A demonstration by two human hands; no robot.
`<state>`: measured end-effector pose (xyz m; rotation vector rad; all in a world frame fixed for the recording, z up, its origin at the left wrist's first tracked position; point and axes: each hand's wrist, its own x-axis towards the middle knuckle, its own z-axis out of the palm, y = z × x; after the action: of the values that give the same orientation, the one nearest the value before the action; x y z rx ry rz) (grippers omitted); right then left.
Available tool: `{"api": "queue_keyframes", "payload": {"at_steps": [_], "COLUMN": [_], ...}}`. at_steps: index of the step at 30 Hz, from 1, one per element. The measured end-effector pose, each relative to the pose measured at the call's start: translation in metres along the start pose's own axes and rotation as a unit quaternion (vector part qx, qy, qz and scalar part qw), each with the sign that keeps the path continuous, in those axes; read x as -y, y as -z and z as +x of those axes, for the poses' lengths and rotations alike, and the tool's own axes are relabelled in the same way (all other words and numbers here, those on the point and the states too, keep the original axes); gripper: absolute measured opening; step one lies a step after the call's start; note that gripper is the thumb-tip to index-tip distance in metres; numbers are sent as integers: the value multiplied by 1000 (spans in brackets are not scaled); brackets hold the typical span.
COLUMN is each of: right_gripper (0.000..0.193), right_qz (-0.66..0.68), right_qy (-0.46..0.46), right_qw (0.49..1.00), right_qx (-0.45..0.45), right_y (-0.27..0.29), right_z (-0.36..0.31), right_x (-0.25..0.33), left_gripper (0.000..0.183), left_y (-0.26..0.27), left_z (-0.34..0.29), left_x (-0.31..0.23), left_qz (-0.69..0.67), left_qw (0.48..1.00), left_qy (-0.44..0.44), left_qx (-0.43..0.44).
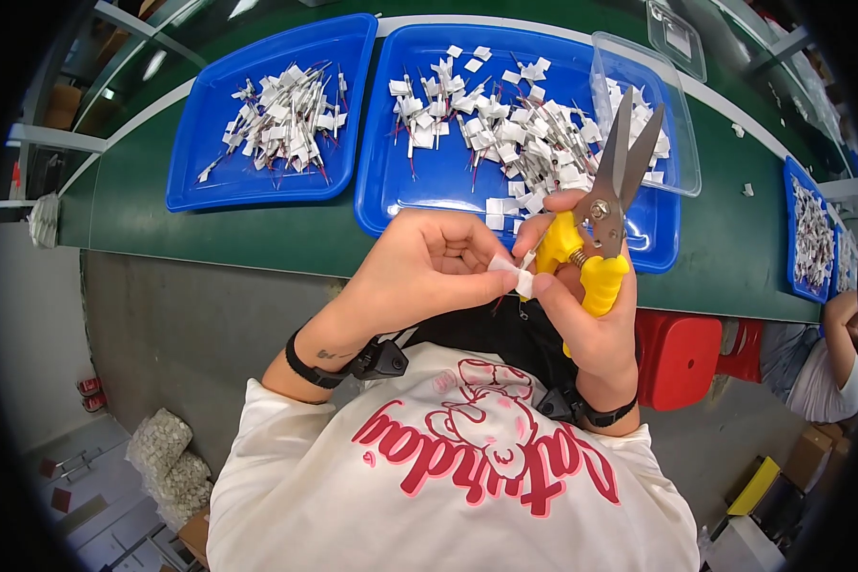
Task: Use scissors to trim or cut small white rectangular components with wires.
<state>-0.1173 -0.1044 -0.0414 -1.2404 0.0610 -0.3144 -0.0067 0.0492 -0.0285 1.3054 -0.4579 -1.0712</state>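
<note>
My left hand point(415, 267) is closed in a pinch on a small white tape tab point(522, 277) wrapped around a thin wired part. Red wire shows just below the tab. My right hand point(596, 334) holds yellow-handled shears point(620, 157), their grey blades pointing up and slightly parted. The thumb of that hand also presses against the tab's right side. Behind both hands lies a wide blue tray point(419, 195) holding a heap of similar white-tabbed wired parts point(520, 124). A second blue tray point(205, 129) on the left contains another heap of them.
A clear plastic lid or box point(684, 153) rests over the wide tray's right end. Another blue tray point(799, 272) stands far right on the green table point(143, 205). Below are a red stool point(672, 362) and another person point(834, 381). White filled bags point(167, 458) lie lower left.
</note>
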Motion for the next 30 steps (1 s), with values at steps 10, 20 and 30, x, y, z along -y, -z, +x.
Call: {"api": "queue_keyframes", "payload": {"at_steps": [10, 20, 30], "right_gripper": [50, 60, 60], "right_qz": [-40, -24, -168], "right_qy": [22, -53, -20], "right_qw": [999, 997, 982], "right_qx": [6, 46, 85], "right_y": [-3, 7, 4], "right_z": [2, -18, -14], "right_x": [3, -2, -4], "left_gripper": [18, 17, 15], "left_y": [-3, 5, -6], "left_z": [3, 2, 8], "left_x": [-7, -15, -17], "left_qz": [-33, -195, -160], "left_qw": [999, 967, 963], "left_qy": [34, -150, -195], "left_qx": [-8, -69, -93]}}
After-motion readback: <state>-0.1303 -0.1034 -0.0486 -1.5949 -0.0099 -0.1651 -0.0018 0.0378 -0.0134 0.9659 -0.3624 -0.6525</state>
